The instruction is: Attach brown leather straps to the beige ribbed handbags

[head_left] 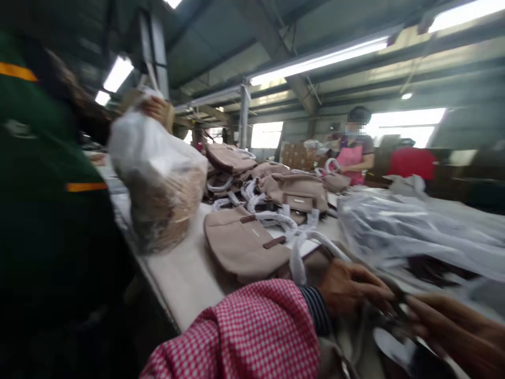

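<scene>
My left hand (pixel 351 288), in a pink checked sleeve with a striped cuff, is closed on the edge of a taupe handbag (pixel 353 337) at the lower right. Opposite it, my right hand (pixel 461 329) pinches the same bag near a shiny metal fitting (pixel 400 311); blur hides the exact fingertip contact. Below the fingers shows a white oval piece (pixel 390 345) beside something dark. Just left of my hands lies another taupe handbag (pixel 246 245) with brown tabs and wrapped white handles (pixel 298 258).
Several similar handbags (pixel 294 189) are heaped farther back on the table (pixel 185 289). Clear plastic sheeting (pixel 414 226) spreads across the right. At left, a person in green (pixel 51 210) holds a filled plastic bag (pixel 158 168). A person in a pink apron (pixel 351 155) stands beyond.
</scene>
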The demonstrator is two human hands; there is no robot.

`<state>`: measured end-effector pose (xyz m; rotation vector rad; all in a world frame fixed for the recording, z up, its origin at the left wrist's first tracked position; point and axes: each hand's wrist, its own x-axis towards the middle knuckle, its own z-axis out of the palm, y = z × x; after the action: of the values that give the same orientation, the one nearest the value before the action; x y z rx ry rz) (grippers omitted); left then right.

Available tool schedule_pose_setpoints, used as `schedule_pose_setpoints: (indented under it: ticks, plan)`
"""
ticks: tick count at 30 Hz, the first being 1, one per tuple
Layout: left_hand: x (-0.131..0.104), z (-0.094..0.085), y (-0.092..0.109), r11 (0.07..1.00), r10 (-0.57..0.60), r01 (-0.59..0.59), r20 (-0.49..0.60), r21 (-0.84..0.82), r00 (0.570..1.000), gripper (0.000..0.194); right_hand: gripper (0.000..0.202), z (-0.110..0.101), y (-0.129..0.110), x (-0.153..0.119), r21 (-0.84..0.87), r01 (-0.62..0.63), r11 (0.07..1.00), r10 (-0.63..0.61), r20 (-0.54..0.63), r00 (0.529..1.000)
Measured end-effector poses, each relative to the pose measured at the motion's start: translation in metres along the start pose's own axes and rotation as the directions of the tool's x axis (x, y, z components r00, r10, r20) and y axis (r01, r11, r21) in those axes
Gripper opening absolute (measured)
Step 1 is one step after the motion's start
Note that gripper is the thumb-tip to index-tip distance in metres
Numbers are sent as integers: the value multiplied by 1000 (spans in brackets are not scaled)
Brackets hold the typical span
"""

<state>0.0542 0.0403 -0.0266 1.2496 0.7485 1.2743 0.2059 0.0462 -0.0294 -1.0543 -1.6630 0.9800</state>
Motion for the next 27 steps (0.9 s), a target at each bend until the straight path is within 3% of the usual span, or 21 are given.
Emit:
schedule_pose_setpoints:
  ticks: [2,4,10,14,23,27]
  plan:
    - [-5,-2,9,995,21,-20,-11,102,1000,50,38,-33,-15,-21,-25,-91,996,91,3,996]
    - [-2,-6,8,995,28,-31,37,92,999,39,41,-42,-25,-31,74,-95,993,92,45,995]
    - [2,-12,-1,995,35,-52,186,86,982,29,34,-31,-21,-26,230,-59,972,50,45,998]
    - [-1,-12,1,987,46,-76,206,138,978,25,32,-33,-21,-29,269,-6,963,10,-13,1000]
    - [0,-14,-1,976,37,-85,233,199,972,27,30,-26,-18,-25,247,-23,969,28,-16,999]
    - [-4,-12,1,953,72,-143,256,269,964,26,28,-27,-19,-25,252,-31,967,34,-8,999]
